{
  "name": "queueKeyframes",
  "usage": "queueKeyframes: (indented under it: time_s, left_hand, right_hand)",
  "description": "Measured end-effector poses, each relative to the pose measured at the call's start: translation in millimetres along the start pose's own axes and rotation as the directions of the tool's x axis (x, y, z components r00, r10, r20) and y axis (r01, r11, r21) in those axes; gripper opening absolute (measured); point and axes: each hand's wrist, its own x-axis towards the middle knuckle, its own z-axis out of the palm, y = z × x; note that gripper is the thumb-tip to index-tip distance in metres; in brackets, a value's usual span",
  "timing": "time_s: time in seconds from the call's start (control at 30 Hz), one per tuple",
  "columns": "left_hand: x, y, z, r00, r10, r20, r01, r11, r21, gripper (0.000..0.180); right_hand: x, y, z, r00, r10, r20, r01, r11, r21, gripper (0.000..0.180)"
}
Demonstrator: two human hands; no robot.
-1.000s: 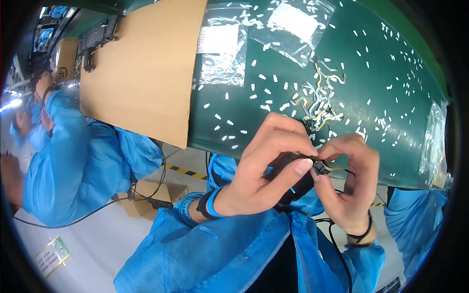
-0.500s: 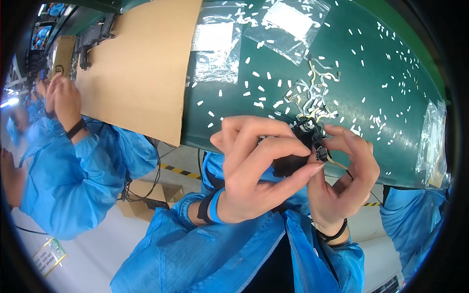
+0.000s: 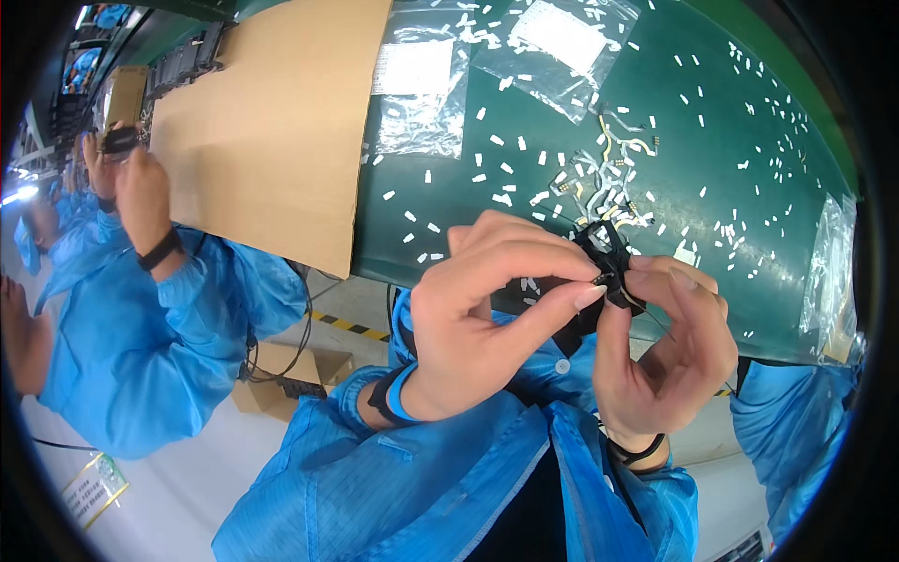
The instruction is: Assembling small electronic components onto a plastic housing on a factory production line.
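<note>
Over the near edge of the green table, both hands meet at a black plastic part point(image 3: 601, 245) with an open frame-like top. My right hand point(image 3: 667, 351) grips it from the right between thumb and fingers. A thin cable runs down beside the right fingers. My left hand point(image 3: 501, 304) is closed in a pinch, thumb and forefinger on a small dark connector point(image 3: 602, 278) against the part's near side. Fingers hide much of the connector and the part's lower body. Just beyond lies a pile of short grey and yellowish cables point(image 3: 609, 178) with small connectors.
Many small white pieces point(image 3: 507, 169) are scattered over the green table point(image 3: 674, 187). Clear plastic bags point(image 3: 421, 122) with white labels lie at the back, another bag point(image 3: 824, 272) at right. A cardboard sheet point(image 3: 267, 131) covers the left. A co-worker's hands point(image 3: 140, 192) hold a black part there.
My left thumb and forefinger have shifted onto the connector at the black part, which has turned and moved slightly right. The co-worker's hands now show a black part.
</note>
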Motion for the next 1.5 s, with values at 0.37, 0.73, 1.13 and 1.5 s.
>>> queueKeyframes:
  time_s: [0.37,0.73,1.13,1.5]
  left_hand:
    - [-0.1,-2.1,-3.1,0.975,-0.217,0.051,0.222,0.936,-0.275,0.019]
    - [12.9,8.2,-13.3,0.906,-0.381,0.183,0.422,0.842,-0.338,0.019]
    - [17.1,15.2,-20.9,0.907,-0.339,0.251,0.395,0.891,-0.222,0.018]
    - [21.5,14.7,-21.0,0.924,-0.291,0.246,0.334,0.929,-0.157,0.016]
  right_hand:
    - [6.1,-6.1,-8.5,0.986,-0.075,0.152,0.091,0.990,-0.104,0.060]
    - [4.2,-4.2,-12.4,0.990,-0.089,0.108,0.096,0.993,-0.062,0.048]
    - [3.5,2.1,-10.1,0.999,0.004,0.032,-0.006,0.997,0.076,0.040]
    - [7.8,3.9,-13.5,0.997,0.021,0.073,-0.033,0.987,0.158,0.047]
